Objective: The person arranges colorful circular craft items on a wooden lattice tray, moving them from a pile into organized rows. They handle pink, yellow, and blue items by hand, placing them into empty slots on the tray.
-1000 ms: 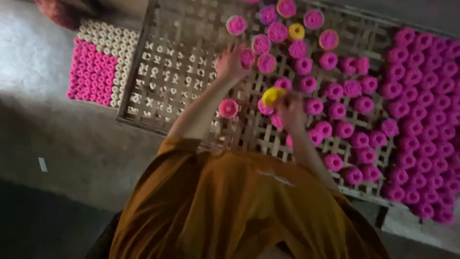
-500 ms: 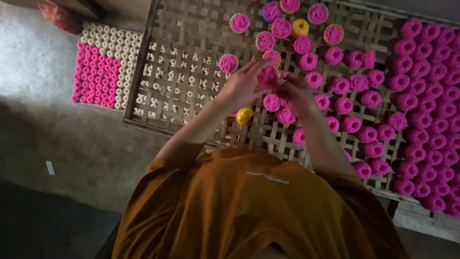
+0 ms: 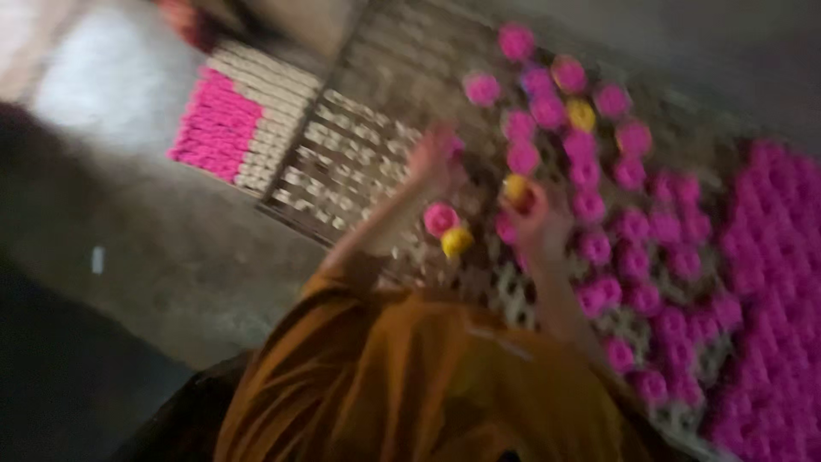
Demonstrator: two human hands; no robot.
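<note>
Head view, blurred. Left hand (image 3: 434,158): raised over the lattice tray (image 3: 359,162), grip unreadable. Right hand (image 3: 537,224): fingers closed round a yellow spool (image 3: 516,188). Pink spools (image 3: 633,224) fill the tray; their edges smear.

One head camera looks steeply down, tilted and blurred, from well above. The rack (image 3: 376,162) runs from upper centre to lower right.

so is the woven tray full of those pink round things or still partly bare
Partly bare. Pink round pieces crowd the right part of the woven tray, while its left part shows open lattice. The right hand holds a yellow piece.
</note>
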